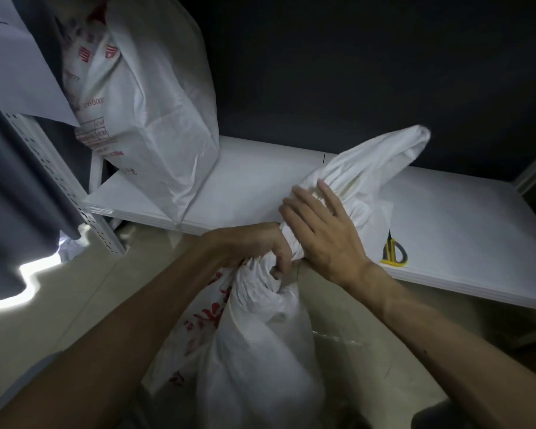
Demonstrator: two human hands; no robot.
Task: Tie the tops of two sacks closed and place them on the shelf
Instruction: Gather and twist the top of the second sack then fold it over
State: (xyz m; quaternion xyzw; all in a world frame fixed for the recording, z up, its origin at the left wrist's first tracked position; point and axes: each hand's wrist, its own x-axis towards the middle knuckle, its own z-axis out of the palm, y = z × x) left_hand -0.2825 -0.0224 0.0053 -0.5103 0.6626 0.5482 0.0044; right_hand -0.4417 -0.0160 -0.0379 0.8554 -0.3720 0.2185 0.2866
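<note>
- The left hand (260,246), at the centre of the frame, is closed in a fist around the gathered neck of a white sack (254,351), the fabric bunched beneath its curled fingers.
- The right hand (325,230) is laid over the twisted top of the same sack just above that fist, fingers spread and only loosely wrapped; a firm grip cannot be told from this view.
- The loose sack mouth (381,159) is seen flaring up and to the right past both hands, over the shelf edge; no string or knot is visible on it.
- The body of this sack, printed with red characters, is stood on the floor (84,298) in the lower centre, just in front of the shelf.
- A second sack (149,97), white with red print, is already leaned on the white shelf (260,181) at upper left; whether its top has been tied cannot be made out.
- Yellow-handled scissors (393,252) are left lying on the shelf at right, near the right wrist.
- The task is judged roughly midway: the neck has been gathered, while the tying and the lift onto the shelf are yet to be done.
</note>
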